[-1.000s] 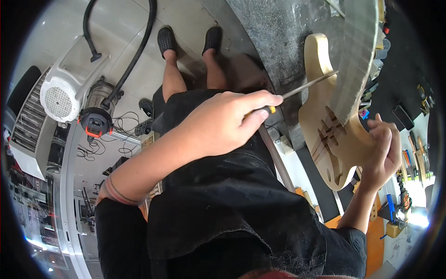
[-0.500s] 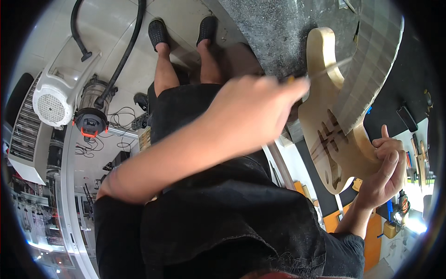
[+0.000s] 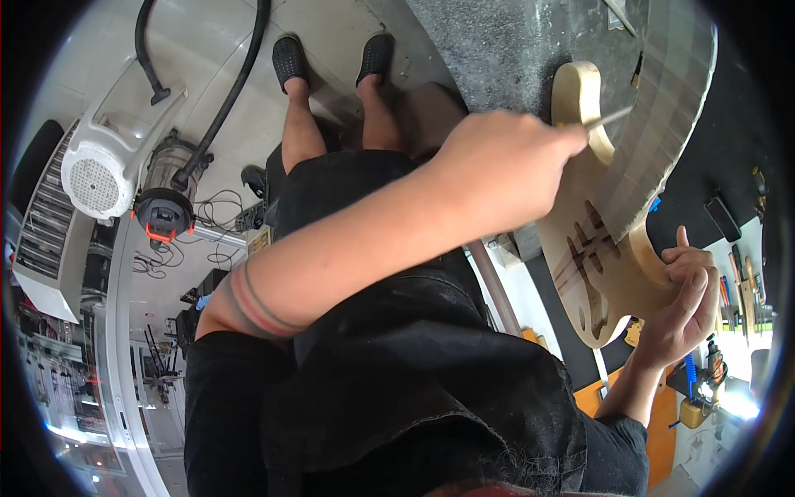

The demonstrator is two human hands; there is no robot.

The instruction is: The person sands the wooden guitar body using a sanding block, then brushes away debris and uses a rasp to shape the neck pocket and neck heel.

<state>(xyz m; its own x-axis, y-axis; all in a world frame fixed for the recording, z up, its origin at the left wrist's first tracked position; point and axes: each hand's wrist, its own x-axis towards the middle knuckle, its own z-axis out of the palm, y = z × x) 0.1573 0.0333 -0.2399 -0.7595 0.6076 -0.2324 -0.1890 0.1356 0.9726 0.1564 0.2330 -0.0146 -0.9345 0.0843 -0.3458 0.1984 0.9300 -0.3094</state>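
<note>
My left hand, its arm reaching across my body, is closed around the handle of a slim metal file. The handle is mostly hidden in the fist. The file's tip points right, over the inner curve beside the upper horn of a pale wooden guitar body; I cannot tell whether it touches the wood. Dark slots are cut through the body's face. At its right edge, my right hand grips the body, thumb on the near side and one finger raised.
A grey, speckled worktop lies beyond the guitar body. A curved translucent sheet overlaps its right side. A phone rests on the black surface. At left stand a shop vacuum and a white plastic stool; cables trail on the floor.
My left hand has moved right with the file, and its motion blur has gone. The right hand stays on the guitar body, which has barely shifted.
</note>
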